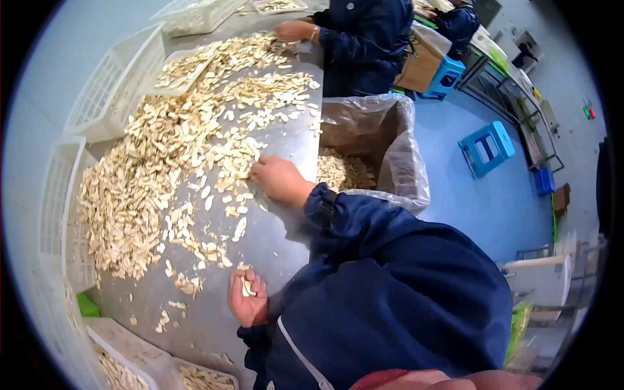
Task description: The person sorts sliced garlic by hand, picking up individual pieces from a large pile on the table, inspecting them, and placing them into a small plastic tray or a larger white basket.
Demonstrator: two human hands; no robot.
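Observation:
A large heap of pale, dried-looking slices point(140, 188) is spread over the metal table point(279, 240), thinning to loose pieces towards me. My left hand point(249, 299) rests palm up low over the table, its fingers curled round a few pale slices point(247, 286). Higher in the view, my right hand point(281, 179) reaches over the table edge to the near side of the scattered slices. Its fingers are bent together at the slices; their tips are partly hidden, and what they pinch cannot be made out.
A plastic-lined box point(406, 149) with slices in its bottom stands against the table edge. White crates point(117, 84) line the far side. Trays of slices point(205, 377) sit at the bottom. A co-worker point(364, 45) works at the top; a blue stool point(487, 149) stands on the floor.

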